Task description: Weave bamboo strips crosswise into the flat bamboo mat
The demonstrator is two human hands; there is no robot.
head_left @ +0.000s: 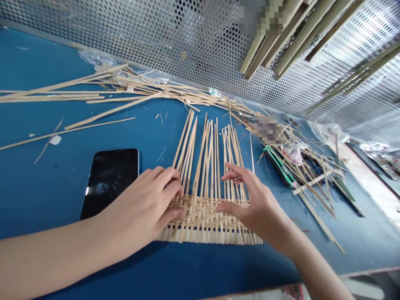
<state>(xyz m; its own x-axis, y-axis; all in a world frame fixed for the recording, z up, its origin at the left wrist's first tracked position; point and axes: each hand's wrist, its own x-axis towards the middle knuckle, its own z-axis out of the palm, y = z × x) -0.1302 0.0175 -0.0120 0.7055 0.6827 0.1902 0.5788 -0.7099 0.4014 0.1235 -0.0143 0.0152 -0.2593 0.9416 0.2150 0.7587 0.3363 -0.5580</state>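
A partly woven mat of pale bamboo strips (200,216) lies on the blue table in front of me. Its long upright strips (208,162) fan out away from me in loose groups, and short ends stick out along the near edge. My left hand (156,196) is closed on the mat's left side, fingers curled by the upright strips and thumb on the weave. Over the right side hovers my right hand (250,196), fingers and thumb spread apart, with nothing held. Its thumb tip is close to the weave; whether it touches, I cannot tell.
A black phone (111,179) lies left of the mat. Loose bamboo strips (175,92) are heaped along the perforated metal panel (150,37). To the right, a green-and-black cutter (279,166) lies among strips and plastic scraps. Thicker bamboo pieces (300,41) lean at the upper right.
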